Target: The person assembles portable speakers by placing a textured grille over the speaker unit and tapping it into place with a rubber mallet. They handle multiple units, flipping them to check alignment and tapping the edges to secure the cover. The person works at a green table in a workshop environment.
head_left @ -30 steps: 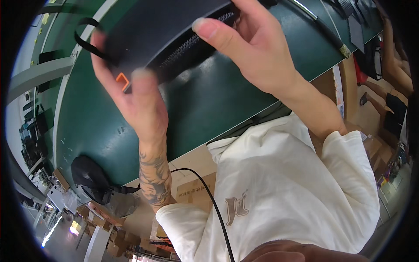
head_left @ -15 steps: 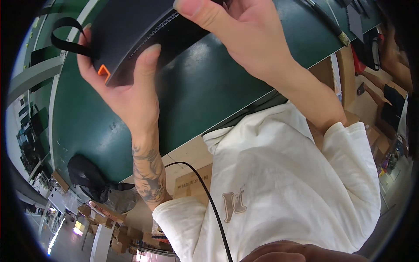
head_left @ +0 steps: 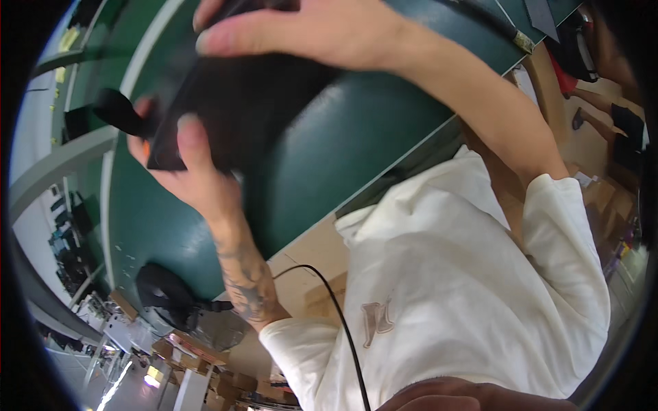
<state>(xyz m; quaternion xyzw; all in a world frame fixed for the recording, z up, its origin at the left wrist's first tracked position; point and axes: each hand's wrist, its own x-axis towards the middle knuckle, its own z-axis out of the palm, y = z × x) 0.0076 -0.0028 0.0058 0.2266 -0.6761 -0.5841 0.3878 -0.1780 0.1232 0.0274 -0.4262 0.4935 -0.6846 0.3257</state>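
A black case [head_left: 233,113] with stiff-looking sides, blurred by motion, is held up over the green table. At its left end my left hand [head_left: 195,171] grips a corner, thumb on the near side and fingers behind. A black strap loop [head_left: 116,109] sticks out there, beside a small orange tab [head_left: 146,151]. My right hand [head_left: 329,34] holds the upper part of the case, its thumb stretched along the surface. Some of the right fingers are cut off by the top edge of the view.
The green tabletop [head_left: 363,130] lies beneath. A brush-like tool [head_left: 521,41] and a dark flat piece [head_left: 541,19] rest at its far right. A black bag [head_left: 164,291] lies at the lower left corner. A cable [head_left: 343,322] hangs before my shirt. Another person's legs [head_left: 595,103] show at right.
The case has tilted, and its near side now faces me more. My right hand has shifted left across it. The zip-like line along its edge no longer shows clearly.
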